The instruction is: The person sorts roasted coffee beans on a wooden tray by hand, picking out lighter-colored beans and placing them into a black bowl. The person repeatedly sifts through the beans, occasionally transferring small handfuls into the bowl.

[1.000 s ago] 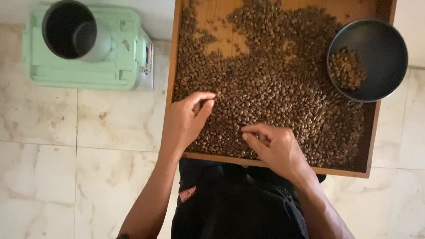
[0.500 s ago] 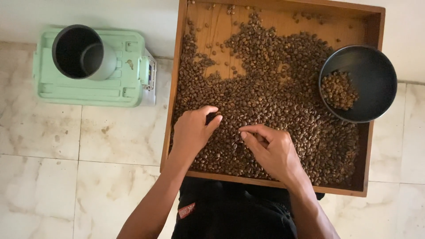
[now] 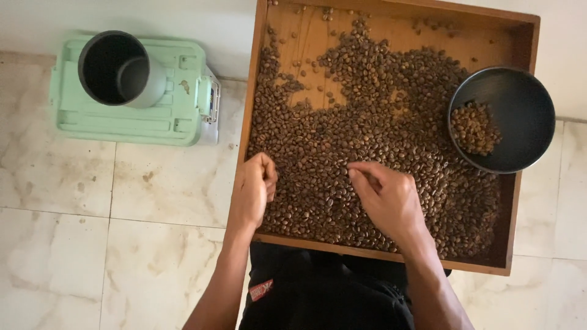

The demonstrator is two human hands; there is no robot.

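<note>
Sorting roasted coffee beans (image 3: 367, 140) by hand in a shallow wooden tray (image 3: 254, 91) set over the lap above a pale marble floor (image 3: 122, 256). Left hand (image 3: 254, 192) at roughly 7 o'clock of the tray, fingers curled loosely inward onto the bean layer near the left wall; whether a bean sits inside the curl, impossible to tell. Right hand (image 3: 388, 198) at about 6 o'clock, thumb and forefinger drawn close together at the tips as if pinching a single bean, remaining fingers folded; the pinched bean itself too small to confirm. Best done with light fingertip sweeps, spreading the beans one layer thin, lifting odd ones singly rather than in clumps, keeping the tray level. Beans small, oval, matte brown, heaped densely from centre to 5 o'clock, thinning toward 11 o'clock where bare, grained, honey-coloured wood shows. Round dark metal bowl (image 3: 520, 122) resting on the tray's right rim at 3 o'clock, smooth-walled, holding a small pile of beans. Off to 10 o'clock on the floor, a mint-green plastic scale (image 3: 171, 116) carrying a dark cylindrical cup (image 3: 113, 70).
</note>
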